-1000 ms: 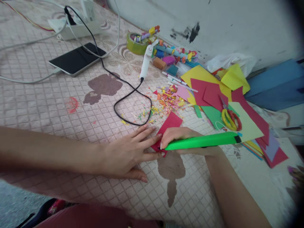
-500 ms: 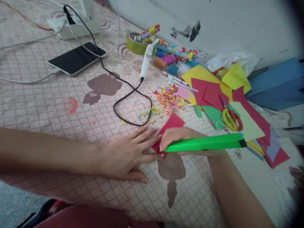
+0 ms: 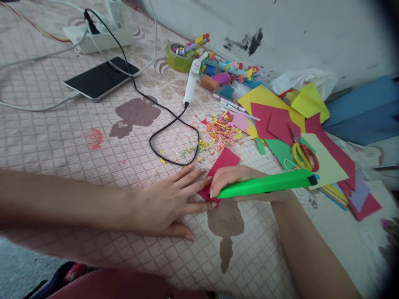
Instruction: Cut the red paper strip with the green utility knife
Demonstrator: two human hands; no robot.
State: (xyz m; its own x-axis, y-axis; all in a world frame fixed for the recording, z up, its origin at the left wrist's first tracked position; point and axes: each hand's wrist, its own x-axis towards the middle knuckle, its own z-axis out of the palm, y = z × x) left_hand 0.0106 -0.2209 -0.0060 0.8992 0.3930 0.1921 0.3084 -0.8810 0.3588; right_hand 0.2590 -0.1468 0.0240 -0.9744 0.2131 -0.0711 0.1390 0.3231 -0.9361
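A small strip of red paper [image 3: 225,160] lies on the patterned cloth under both hands. My left hand [image 3: 170,200] rests flat with its fingers spread, fingertips pressing on the paper's left edge. In my right hand [image 3: 232,176], closed in a pen-like grip, is what looks like a green box cutter [image 3: 264,184], long and bright with a black rear end. Its front end points down at the paper near my left fingertips. The blade and exact contact are hidden by the fingers.
Paper shreds [image 3: 222,132] lie beyond the hands, by a white glue gun [image 3: 191,81] with a looped black cord. Scissors [image 3: 301,155] sit on coloured paper sheets [image 3: 330,160] at right. A phone [image 3: 101,79] and power strip [image 3: 102,41] are at left.
The black rear end of the green box cutter has swung slightly left and up. The red paper and my right hand have shifted a little left; my left hand stays almost in place.
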